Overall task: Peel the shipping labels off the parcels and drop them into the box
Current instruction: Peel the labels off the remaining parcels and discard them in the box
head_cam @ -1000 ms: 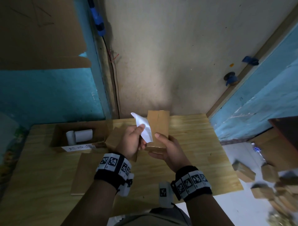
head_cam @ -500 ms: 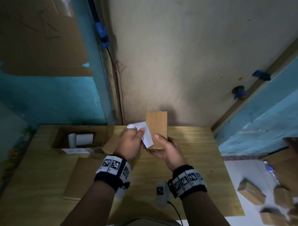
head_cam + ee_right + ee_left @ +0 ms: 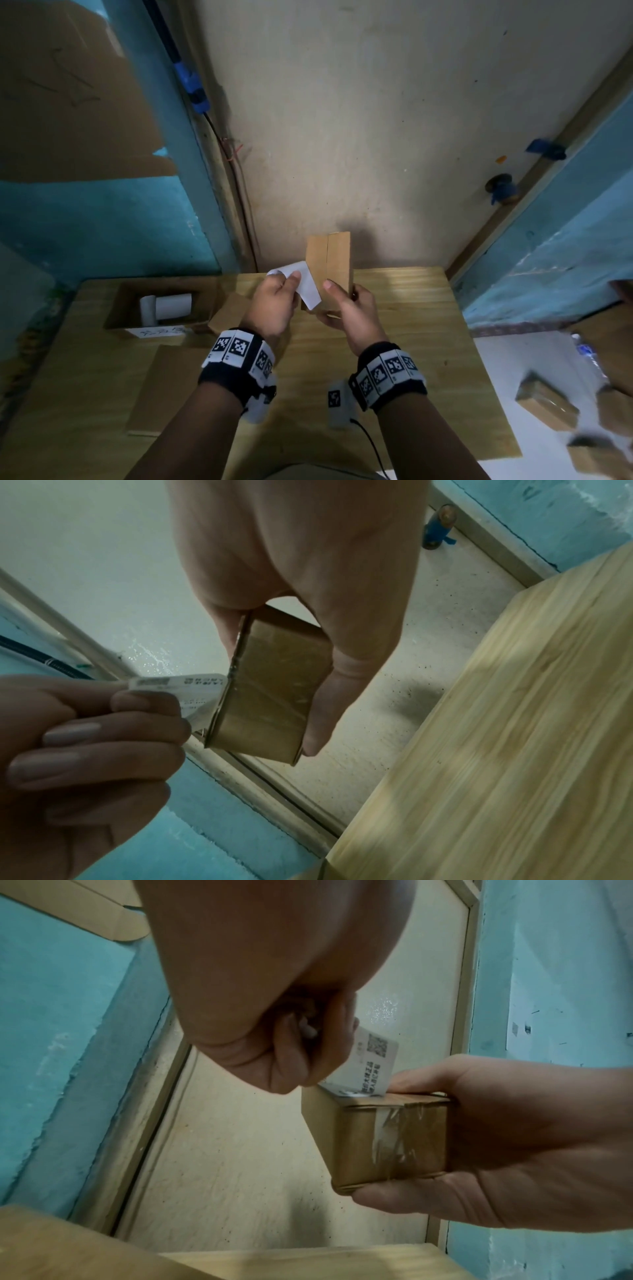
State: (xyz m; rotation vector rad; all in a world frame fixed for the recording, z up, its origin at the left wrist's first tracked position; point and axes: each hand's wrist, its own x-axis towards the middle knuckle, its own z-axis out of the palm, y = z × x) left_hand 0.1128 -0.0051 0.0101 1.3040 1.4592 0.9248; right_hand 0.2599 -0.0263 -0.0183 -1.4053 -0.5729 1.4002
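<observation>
My right hand (image 3: 346, 308) grips a small brown cardboard parcel (image 3: 330, 265) upright above the wooden table, thumb on its front face and fingers behind. My left hand (image 3: 279, 301) pinches a white shipping label (image 3: 306, 289) that is mostly lifted off the parcel; only its lower end still clings to the front face. In the left wrist view the label (image 3: 373, 1066) shows a QR code and print above the taped parcel (image 3: 387, 1139). The right wrist view shows the label (image 3: 192, 693) stretched between my left fingers (image 3: 103, 731) and the parcel (image 3: 274, 693).
An open cardboard box (image 3: 120, 308) with rolled white labels (image 3: 173, 305) inside sits at the table's back left. Another small parcel (image 3: 227, 310) lies next to it, and a flat cardboard sheet (image 3: 164, 387) lies nearer. Several parcels (image 3: 548, 406) lie on the floor at right. The wall stands close behind.
The label has come further off the parcel, pulled down and to the left by my left hand. My right hand keeps its hold on the parcel; the camera tilted upward.
</observation>
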